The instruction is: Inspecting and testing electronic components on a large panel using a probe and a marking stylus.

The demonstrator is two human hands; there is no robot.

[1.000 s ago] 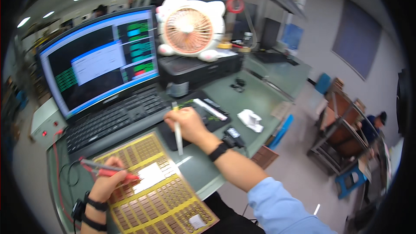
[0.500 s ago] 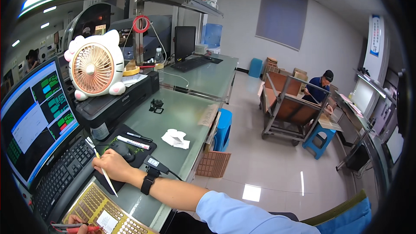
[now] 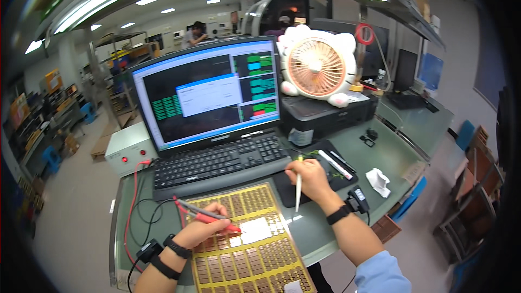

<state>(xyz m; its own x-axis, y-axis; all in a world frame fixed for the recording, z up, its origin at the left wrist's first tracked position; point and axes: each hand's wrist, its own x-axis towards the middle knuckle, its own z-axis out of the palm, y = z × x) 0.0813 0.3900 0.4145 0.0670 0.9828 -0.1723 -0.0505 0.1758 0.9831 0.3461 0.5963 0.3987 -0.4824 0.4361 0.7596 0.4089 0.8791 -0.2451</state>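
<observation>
Panel [image 3: 247,245]: yellow, rows of copper-coloured rectangles and discs; lies flat, slightly askew, bright white patch near middle. Red probe [image 3: 232,228] and grey probe [image 3: 198,207] held close together, slanting down rightward over panel; tip contact unclear. White stick [image 3: 298,192]: slim, yellowish upper end, held near upright, right of panel.

Near the front edge of the desk [image 3: 399,149], the left hand [image 3: 207,229] holds red [image 3: 232,228] and grey test probes [image 3: 199,209] over a yellow circuit-board panel [image 3: 233,265], while the right hand [image 3: 308,177] grips a white pen-like stick [image 3: 298,194], and a crumpled white tissue [image 3: 378,183] lies toward the desk's right edge.
</observation>
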